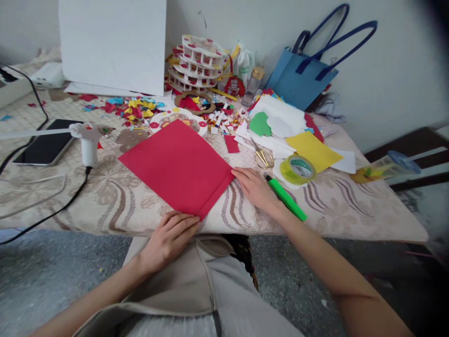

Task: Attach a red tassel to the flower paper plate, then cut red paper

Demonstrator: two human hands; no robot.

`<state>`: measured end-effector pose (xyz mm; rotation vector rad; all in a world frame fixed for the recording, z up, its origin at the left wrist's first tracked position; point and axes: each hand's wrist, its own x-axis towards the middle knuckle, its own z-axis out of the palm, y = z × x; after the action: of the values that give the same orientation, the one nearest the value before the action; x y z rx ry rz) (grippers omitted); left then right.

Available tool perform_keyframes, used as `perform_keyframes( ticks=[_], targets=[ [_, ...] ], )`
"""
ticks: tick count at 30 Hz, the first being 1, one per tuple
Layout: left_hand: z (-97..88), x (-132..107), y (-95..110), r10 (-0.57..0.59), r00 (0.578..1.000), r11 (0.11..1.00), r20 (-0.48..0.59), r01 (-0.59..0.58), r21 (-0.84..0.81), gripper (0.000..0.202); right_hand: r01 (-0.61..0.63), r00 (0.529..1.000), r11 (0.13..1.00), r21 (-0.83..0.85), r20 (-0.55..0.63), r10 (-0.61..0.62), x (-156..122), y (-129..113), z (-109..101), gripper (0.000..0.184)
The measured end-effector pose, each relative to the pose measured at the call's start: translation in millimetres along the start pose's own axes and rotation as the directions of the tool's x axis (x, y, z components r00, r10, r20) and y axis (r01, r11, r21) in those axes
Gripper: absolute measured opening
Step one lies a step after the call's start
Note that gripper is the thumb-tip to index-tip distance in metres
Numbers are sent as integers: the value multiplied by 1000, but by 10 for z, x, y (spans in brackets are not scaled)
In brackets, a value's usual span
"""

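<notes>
A square of red paper (pixel 175 161) lies turned cornerwise at the table's front, with a narrow strip folded or creased along its lower right edge. At its near corner is my left hand (pixel 171 238), fingers together on the paper and thumb hidden. My right hand (pixel 255 187) pinches the right-hand corner, at the other end of the strip. Just right of that hand lies a green utility knife (pixel 286 197). Gold-handled scissors (pixel 262 155) and a roll of yellow tape (pixel 298 169) rest beyond it.
A white glue gun (pixel 87 142) with a black cord stands left, near a phone (pixel 45 142). Paper scraps (pixel 136 110), a tiered white paper model (pixel 199 61) and a blue bag (pixel 301 75) are at the back. A plastic cup (pixel 386 167) lies at the right edge.
</notes>
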<state>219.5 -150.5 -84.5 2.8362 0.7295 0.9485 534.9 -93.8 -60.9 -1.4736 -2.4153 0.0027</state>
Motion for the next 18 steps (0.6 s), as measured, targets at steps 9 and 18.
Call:
perform_keyframes(
  ticks=[9, 18],
  targets=[
    [81, 63, 103, -96, 991, 995, -90, 99, 30, 16, 148, 989, 985, -84, 24, -146, 187, 138, 37, 31],
    [-108, -266, -74, -107, 992, 990, -66, 113, 84, 24, 272, 960, 960, -60, 81, -267, 17, -2, -106, 24]
  ],
)
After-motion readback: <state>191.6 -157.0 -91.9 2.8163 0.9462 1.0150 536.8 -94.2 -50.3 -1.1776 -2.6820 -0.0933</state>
